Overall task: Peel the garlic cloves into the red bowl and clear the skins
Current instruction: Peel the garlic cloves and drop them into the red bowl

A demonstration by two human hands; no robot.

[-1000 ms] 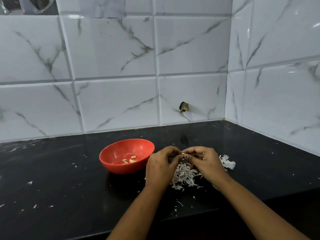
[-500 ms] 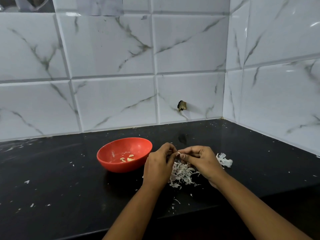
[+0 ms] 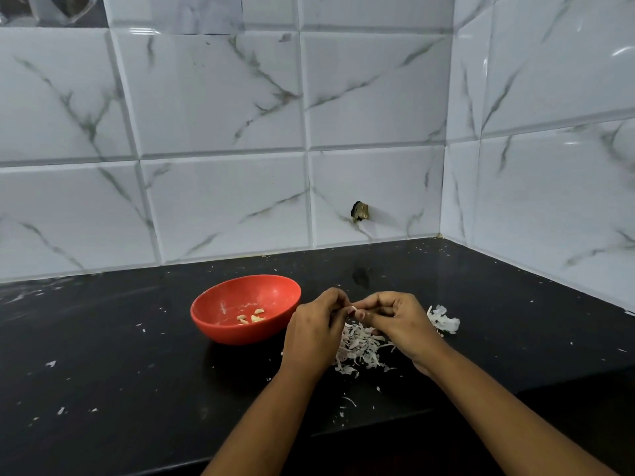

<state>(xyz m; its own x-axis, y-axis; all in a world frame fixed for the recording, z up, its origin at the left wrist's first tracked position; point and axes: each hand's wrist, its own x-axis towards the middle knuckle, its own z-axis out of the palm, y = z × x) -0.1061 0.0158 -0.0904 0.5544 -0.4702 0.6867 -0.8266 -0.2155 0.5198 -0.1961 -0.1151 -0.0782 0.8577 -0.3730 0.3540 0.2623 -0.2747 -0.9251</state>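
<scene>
A red bowl [image 3: 220, 304] stands on the black counter [image 3: 103, 355] with a few peeled garlic cloves [image 3: 252, 316] lying in its bottom. Just right of the bowl, my left hand [image 3: 314, 333] and my right hand [image 3: 400, 321] meet fingertip to fingertip and pinch one small garlic clove [image 3: 353, 309] between them; only a pale sliver of it shows. Under the hands lies a heap of white garlic skins [image 3: 357, 348]. A larger crumpled skin [image 3: 445, 320] sits to the right of my right hand.
White marble-look tiled walls close the counter at the back and right, forming a corner. A small dark fitting [image 3: 359, 211] sticks out of the back wall. Tiny skin flecks [image 3: 51, 364] are scattered over the counter. The counter's front edge runs below my forearms.
Both hands stay together over the skin heap and keep working the clove. The view shifts slightly; the bowl and skins have not moved.
</scene>
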